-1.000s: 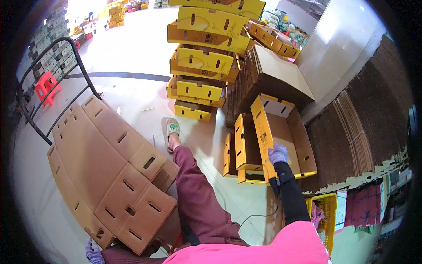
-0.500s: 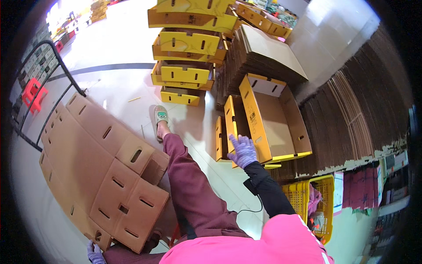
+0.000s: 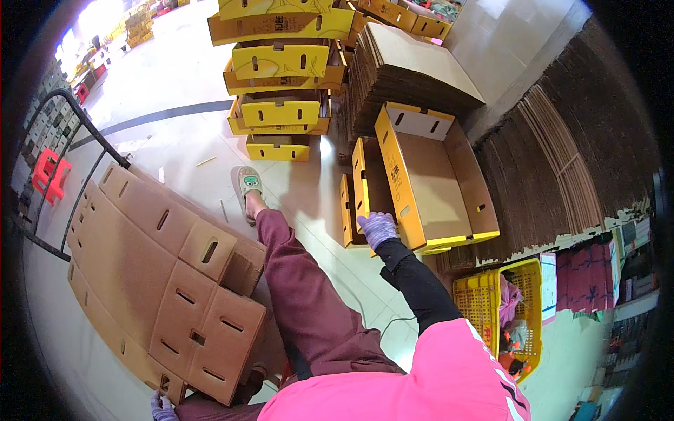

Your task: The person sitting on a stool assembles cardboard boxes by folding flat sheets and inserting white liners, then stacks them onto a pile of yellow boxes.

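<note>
My right hand (image 3: 377, 229), in a purple glove, grips the near flap of an open yellow cardboard box (image 3: 430, 184) that lies on the floor with its brown inside facing up. Yellow side flaps (image 3: 354, 191) stand out to its left. At the bottom edge of the view my left hand (image 3: 161, 405), also gloved, holds the lower corner of a large flat brown cardboard blank (image 3: 151, 270) with slot cut-outs. The blank leans against my left leg (image 3: 305, 309) in maroon trousers.
Folded yellow boxes (image 3: 281, 77) are stacked ahead, beside a pile of flat brown sheets (image 3: 414, 59). More corrugated sheets (image 3: 562, 154) stand on the right. A yellow plastic basket (image 3: 491, 309) sits near my right side. A black metal cart frame (image 3: 77, 140) and a red stool (image 3: 49, 172) are at the left.
The yellow box has tipped from standing on its side to lying open side up. My right hand slid from its rim down to the near flap. The brown blank stayed put.
</note>
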### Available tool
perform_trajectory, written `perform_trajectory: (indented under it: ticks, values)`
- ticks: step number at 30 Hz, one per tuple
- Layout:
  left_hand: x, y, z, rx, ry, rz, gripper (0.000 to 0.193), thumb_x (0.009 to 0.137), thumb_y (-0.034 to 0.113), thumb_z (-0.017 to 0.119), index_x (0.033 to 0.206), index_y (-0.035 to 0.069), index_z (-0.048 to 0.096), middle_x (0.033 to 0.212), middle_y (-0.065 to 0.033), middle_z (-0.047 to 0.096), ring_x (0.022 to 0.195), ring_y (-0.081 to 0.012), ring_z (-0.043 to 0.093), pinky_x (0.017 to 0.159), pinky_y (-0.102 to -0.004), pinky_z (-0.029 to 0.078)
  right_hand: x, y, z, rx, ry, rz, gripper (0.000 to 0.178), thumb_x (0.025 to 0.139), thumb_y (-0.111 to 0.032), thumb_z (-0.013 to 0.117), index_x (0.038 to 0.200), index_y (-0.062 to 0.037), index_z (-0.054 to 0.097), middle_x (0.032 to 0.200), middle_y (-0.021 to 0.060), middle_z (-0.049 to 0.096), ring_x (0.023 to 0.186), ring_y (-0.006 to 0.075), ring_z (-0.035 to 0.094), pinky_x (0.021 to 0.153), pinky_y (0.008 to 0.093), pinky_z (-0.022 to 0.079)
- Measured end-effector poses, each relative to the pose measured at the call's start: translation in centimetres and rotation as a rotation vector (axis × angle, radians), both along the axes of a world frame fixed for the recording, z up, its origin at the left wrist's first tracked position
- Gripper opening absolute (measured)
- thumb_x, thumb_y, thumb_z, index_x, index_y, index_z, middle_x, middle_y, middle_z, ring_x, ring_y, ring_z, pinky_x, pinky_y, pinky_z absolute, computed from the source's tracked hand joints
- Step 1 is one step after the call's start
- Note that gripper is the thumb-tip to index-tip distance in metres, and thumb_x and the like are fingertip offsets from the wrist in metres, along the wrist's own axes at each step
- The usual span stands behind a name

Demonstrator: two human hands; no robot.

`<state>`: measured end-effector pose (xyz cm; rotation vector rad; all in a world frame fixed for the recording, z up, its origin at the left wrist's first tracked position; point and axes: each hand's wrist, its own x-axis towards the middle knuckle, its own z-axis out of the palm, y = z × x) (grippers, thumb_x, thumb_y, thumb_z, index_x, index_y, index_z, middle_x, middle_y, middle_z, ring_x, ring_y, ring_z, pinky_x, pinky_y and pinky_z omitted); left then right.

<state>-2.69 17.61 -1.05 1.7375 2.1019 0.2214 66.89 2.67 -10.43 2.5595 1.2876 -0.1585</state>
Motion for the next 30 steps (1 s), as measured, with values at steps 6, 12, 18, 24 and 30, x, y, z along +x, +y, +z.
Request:
perform_trajectory:
  ticks: [6, 12, 18, 24, 30]
  values:
    - [-4.9, 0.8, -4.1, -0.051, -0.14, 0.012, 0.032, 0.092, 0.02, 0.062, 0.122, 0.009, 0.062, 0.092, -0.0143, 0.068, 0.078, -0.0228, 0.061, 0.073, -0.0338, 0.049, -1.0, -0.4, 0.4, 0.051, 0.01, -0.036, 0.025, 0.088, -0.019, 0.054, 0.113, -0.0198, 0.058, 0.102, 0.01, 0.061, 0.103, 0.0281, 0.059, 0.084, 0.0453, 0.044]
    - [-9.2, 2.5, -8.9, 0.076, -0.246, -0.07, 0.032, 0.087, 0.0, 0.056, 0.119, -0.003, 0.057, 0.113, -0.0123, 0.063, 0.103, -0.0217, 0.059, 0.094, -0.0324, 0.046, -1.9, -3.9, 6.3, 0.632, -0.5, 0.116, 0.057, 0.081, -0.028, 0.062, 0.135, -0.0208, 0.047, 0.13, 0.0106, 0.052, 0.125, 0.0313, 0.046, 0.098, 0.0494, 0.04]
    - [-10.3, 2.3, -10.6, 0.081, -0.25, -0.046, 0.032, 0.087, 0.002, 0.057, 0.118, -0.002, 0.058, 0.108, -0.011, 0.064, 0.096, -0.021, 0.06, 0.089, -0.0328, 0.048, 2.8, -6.4, 10.3, 0.197, 0.164, -0.563, 0.044, 0.081, -0.033, 0.064, 0.117, -0.0087, 0.061, 0.109, 0.019, 0.065, 0.099, 0.0396, 0.062, 0.087, 0.0447, 0.05]
    - [-10.5, 2.4, -10.7, 0.1, -0.304, -0.013, 0.03, 0.086, 0.001, 0.057, 0.115, -0.002, 0.06, 0.107, -0.0102, 0.064, 0.093, -0.0191, 0.06, 0.086, -0.0322, 0.05, 3.5, -4.0, 8.0, 0.319, 0.092, -0.56, 0.031, 0.081, -0.027, 0.059, 0.104, -0.0069, 0.066, 0.1, 0.0209, 0.067, 0.095, 0.0392, 0.063, 0.085, 0.046, 0.05]
    - [-10.7, 2.4, -10.8, 0.124, -0.273, -0.026, 0.03, 0.085, 0.0, 0.057, 0.116, -0.002, 0.06, 0.105, -0.01, 0.065, 0.091, -0.0186, 0.061, 0.085, -0.0321, 0.05, 3.5, -4.0, 6.8, 0.377, 0.068, -0.526, 0.03, 0.082, -0.028, 0.057, 0.095, -0.0035, 0.067, 0.092, 0.0226, 0.067, 0.089, 0.0404, 0.064, 0.079, 0.0473, 0.051]
